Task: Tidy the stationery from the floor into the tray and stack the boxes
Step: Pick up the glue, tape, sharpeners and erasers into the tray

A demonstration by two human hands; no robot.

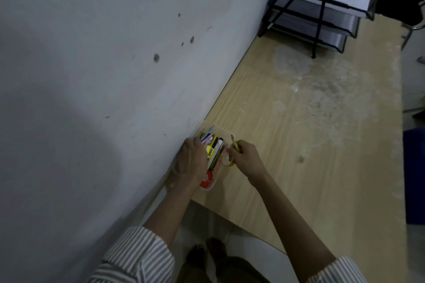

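Most stationery looked already packed: saw pens, markers and a red round item filling the clear tray (pixel 216 126), parked at the wall edge of the desk (pixel 299 145), close to its near corner. Noted left hand (pixel 192 161) draped over the tray's wall side, fingers bent onto the contents; could not tell any actual grip. Noted right hand (pixel 247 156) pinching a yellow pencil (pixel 235 143) at the tray's outer rim. Judged remaining: drop pencil in, stack boxes. Spotted no boxes in view. Read the tray as thin, translucent, crammed.
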